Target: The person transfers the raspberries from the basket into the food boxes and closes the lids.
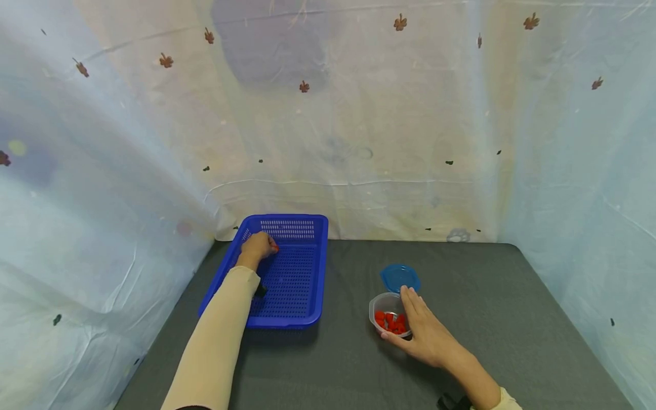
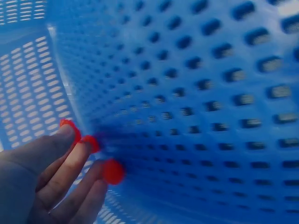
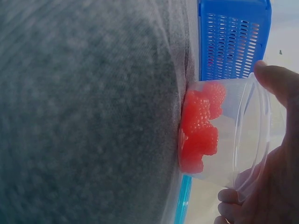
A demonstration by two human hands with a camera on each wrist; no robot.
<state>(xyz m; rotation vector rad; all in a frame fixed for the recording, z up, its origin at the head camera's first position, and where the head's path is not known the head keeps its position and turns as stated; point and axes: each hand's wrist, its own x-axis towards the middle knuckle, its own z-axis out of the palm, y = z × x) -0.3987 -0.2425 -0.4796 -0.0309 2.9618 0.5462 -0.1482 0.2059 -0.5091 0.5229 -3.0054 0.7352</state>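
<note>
My left hand [image 1: 258,246] reaches into the blue plastic basket [image 1: 324,267], near its far left side. In the left wrist view, thumb and fingers pinch a red raspberry [image 2: 69,127]. Two more red pieces, one [image 2: 91,143] and another [image 2: 113,171], show at the other fingertips, close to the basket's perforated surface. On the right, my right hand [image 1: 427,336] holds a clear plastic tub [image 1: 376,307] by its sides, thumb at one side and fingers at the other. Several red raspberries [image 3: 198,126] lie at the bottom of the upright tub.
A blue translucent lid [image 1: 400,277] lies on the dark grey tabletop [image 1: 348,364] just behind the tub. The basket stands to the left of the tub, with table surface between them. Pale patterned sheeting [image 1: 359,142] hangs behind the table and at both sides.
</note>
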